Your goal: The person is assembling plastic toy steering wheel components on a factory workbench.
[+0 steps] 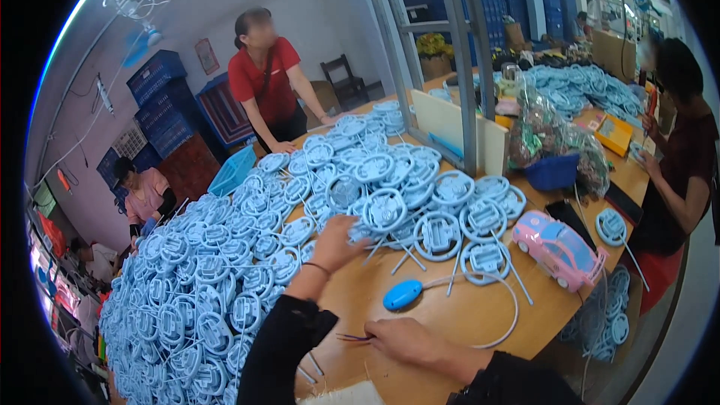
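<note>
Light-blue toy steering wheels (437,236) with thin rods lie in a big heap over the table (442,304). My left hand (337,244) reaches to the heap's near edge, beside a face-up wheel (384,210). Its fingertips are smeared, so I cannot tell whether they grip that wheel. Low over the table, my right hand (405,339) is closed in a pinch on thin dark wire ends (354,337). Just beyond it rests a glossy blue oval piece (403,295), from which a pale cable (516,315) loops round to the right.
A pink toy car (559,249) stands at right, near a dark phone-like slab (570,221). Behind it are a blue bin (553,172) with clear bags and a metal frame (465,67). Co-workers sit at left and right; one in red (274,82) stands across the table.
</note>
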A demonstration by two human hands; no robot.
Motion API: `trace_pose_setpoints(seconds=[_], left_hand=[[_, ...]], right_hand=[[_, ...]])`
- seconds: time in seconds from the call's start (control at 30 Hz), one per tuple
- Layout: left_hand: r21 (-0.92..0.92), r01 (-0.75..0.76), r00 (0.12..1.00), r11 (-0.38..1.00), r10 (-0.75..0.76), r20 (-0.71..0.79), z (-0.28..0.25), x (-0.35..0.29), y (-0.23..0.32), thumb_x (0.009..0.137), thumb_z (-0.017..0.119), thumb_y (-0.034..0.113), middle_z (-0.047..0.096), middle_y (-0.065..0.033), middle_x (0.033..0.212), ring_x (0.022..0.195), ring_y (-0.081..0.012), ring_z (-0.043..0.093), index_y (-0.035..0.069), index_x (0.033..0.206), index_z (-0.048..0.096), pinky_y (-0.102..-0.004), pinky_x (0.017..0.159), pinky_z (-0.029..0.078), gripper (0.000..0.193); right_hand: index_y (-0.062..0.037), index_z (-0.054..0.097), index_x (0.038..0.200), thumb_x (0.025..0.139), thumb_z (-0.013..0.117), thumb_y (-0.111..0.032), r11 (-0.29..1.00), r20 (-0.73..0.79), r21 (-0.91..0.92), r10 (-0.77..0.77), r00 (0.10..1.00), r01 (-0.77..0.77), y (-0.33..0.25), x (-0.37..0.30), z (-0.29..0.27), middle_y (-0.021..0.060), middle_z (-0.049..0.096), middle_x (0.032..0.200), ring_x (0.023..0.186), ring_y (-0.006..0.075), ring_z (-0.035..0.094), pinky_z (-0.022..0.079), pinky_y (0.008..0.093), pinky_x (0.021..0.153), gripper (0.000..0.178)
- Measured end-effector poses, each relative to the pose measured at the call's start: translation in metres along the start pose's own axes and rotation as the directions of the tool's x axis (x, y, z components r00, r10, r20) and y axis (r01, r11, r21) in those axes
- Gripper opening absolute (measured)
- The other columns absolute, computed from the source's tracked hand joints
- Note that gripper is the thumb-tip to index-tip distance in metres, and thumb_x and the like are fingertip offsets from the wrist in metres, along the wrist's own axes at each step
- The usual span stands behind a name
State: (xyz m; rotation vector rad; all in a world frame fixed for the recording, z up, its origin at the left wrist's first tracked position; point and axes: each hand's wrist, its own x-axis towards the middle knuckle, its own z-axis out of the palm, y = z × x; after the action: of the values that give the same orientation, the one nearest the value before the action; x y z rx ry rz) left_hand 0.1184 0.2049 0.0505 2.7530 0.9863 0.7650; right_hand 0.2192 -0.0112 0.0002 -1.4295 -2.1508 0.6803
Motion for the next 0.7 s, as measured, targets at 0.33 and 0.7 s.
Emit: trace_pose_setpoints(seconds=[0.33, 0.7], left_hand=[[0.299, -0.001, 0.988, 0.954, 0.046, -0.145, 0.032, 0.035, 0.030, 0.071, 0.062, 0.009, 0.055, -0.0147, 0.081, 0.077, -0.0333, 0.057, 0.004, 0.083, 0.052, -0.0417, 0.068, 0.048, 0.017], [-0.917, -0.146, 0.695, 0.371, -0.621, -0.362, -0.114, -0.087, 0.067, 0.089, 0.055, 0.019, 0.059, -0.0092, 0.103, 0.093, -0.0207, 0.060, -0.001, 0.107, 0.051, -0.0353, 0.078, 0.050, 0.026]], right_hand=[[-0.0065, 0.059, 0.091, 0.081, 0.058, -0.024, 0.999, -0.077, 0.035, 0.002, 0.997, 0.001, -0.009, 0.002, -0.009, 0.0162, 0.062, 0.086, 0.080, 0.0353, 0.060, 0.047, 0.0439, 0.070, 0.020], [-0.0026, 0.063, 0.091, 0.080, 0.067, -0.018, 0.863, -0.273, 0.504, 0.115, 0.955, 0.040, -0.021, 0.000, -0.018, 0.0052, 0.063, 0.073, 0.064, 0.0129, 0.057, 0.044, 0.0244, 0.060, 0.020]])
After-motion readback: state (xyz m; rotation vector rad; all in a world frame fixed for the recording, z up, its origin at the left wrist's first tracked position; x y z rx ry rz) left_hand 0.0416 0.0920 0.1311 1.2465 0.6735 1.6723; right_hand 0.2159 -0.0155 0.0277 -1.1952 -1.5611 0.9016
